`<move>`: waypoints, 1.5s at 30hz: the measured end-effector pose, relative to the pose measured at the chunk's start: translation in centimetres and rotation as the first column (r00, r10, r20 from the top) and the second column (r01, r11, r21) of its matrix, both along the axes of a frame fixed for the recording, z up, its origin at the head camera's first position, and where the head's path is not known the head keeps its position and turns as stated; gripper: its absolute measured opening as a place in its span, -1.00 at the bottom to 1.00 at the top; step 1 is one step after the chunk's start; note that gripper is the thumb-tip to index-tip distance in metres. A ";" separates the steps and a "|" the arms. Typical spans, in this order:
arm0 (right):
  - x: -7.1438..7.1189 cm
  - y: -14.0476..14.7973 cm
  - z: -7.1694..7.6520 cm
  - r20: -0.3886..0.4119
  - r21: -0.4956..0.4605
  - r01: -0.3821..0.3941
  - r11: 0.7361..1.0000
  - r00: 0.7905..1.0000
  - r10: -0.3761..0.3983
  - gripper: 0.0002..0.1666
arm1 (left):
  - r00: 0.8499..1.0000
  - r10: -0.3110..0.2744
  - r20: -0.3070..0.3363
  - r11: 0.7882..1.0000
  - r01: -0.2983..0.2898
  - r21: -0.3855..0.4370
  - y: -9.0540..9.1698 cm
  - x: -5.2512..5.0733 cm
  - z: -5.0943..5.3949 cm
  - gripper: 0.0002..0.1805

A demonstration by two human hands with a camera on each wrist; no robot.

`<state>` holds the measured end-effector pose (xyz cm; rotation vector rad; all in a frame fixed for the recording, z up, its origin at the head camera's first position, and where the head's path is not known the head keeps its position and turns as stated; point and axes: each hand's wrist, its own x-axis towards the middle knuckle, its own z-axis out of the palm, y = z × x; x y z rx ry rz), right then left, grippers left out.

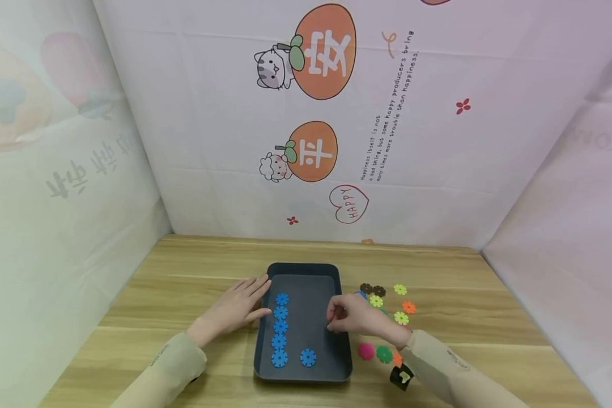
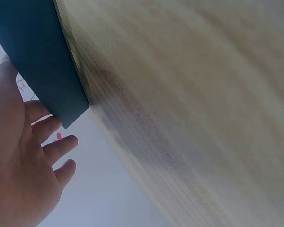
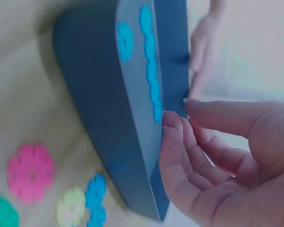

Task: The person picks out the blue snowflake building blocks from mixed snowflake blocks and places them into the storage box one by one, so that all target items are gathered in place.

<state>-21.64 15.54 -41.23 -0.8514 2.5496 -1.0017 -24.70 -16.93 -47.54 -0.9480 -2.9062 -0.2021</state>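
A dark grey tray [image 1: 316, 371] lies on the table. Along its left side runs a column of several blue snowflake discs [image 1: 280, 327], and a lone blue disc [image 1: 308, 357] sits near the front. My left hand [image 1: 238, 303] rests against the tray's left rim, fingers stretched out. In the left wrist view, its fingertips touch the outer tray wall [image 2: 38, 52]. Over the tray's right side hovers my right hand [image 1: 354, 314], fingers loosely curled. The right wrist view shows a gap between its thumb [image 3: 222, 113] and fingertips, with nothing visible held there.
Right of the tray are scattered discs: yellow [image 1: 401, 318], orange [image 1: 408, 307], brown [image 1: 379, 291], pink [image 1: 366, 351] and green [image 1: 385, 354]. Some are partly hidden by my right arm. A small black object [image 1: 401, 376] lies by the right sleeve. Printed white sheets [image 1: 224, 187] enclose the wooden table.
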 end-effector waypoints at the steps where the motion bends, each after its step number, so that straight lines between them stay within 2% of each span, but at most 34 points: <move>1: -0.2 0.5 0.1 -0.010 0.003 0.016 1.000 1.000 -0.016 -0.88 | 1.000 0.000 -0.001 1.000 0.000 -0.001 0.0 0.0 0.0 -0.20; 9: -1.2 4.3 0.1 -0.067 0.032 0.132 0.991 0.989 -0.130 -0.86 | 1.000 0.003 0.008 1.000 -0.003 -0.004 0.1 0.0 0.0 -0.19; 14: -1.4 6.2 -0.9 -0.072 0.027 0.159 0.987 0.985 -0.157 -0.82 | 1.000 0.003 0.012 1.000 -0.003 0.000 0.1 0.0 0.0 -0.19; 19: -1.5 7.4 -2.0 -0.066 0.079 0.223 0.972 0.974 -0.218 -0.85 | 1.000 0.002 0.008 1.000 -0.002 -0.001 0.0 0.0 -0.1 -0.19; 24: -1.6 8.0 -3.1 -0.094 0.118 0.269 0.956 0.961 -0.259 -0.81 | 1.000 0.003 0.010 1.000 -0.003 0.002 0.0 0.0 -0.1 -0.19; 28: -1.8 8.3 -3.7 -0.104 0.140 0.281 0.950 0.958 -0.268 -0.78 | 1.000 0.003 0.011 1.000 -0.003 0.011 0.0 0.0 -0.1 -0.19; 35: -2.1 8.5 -4.4 -0.110 0.130 0.251 0.959 0.965 -0.238 -0.74 | 1.000 -0.002 -0.005 1.000 0.003 0.013 0.1 0.1 0.1 -0.19; 45: -2.2 8.2 -4.8 -0.123 0.155 0.266 0.951 0.961 -0.249 -0.72 | 1.000 0.006 0.005 1.000 -0.006 0.000 0.0 -0.1 -0.3 -0.19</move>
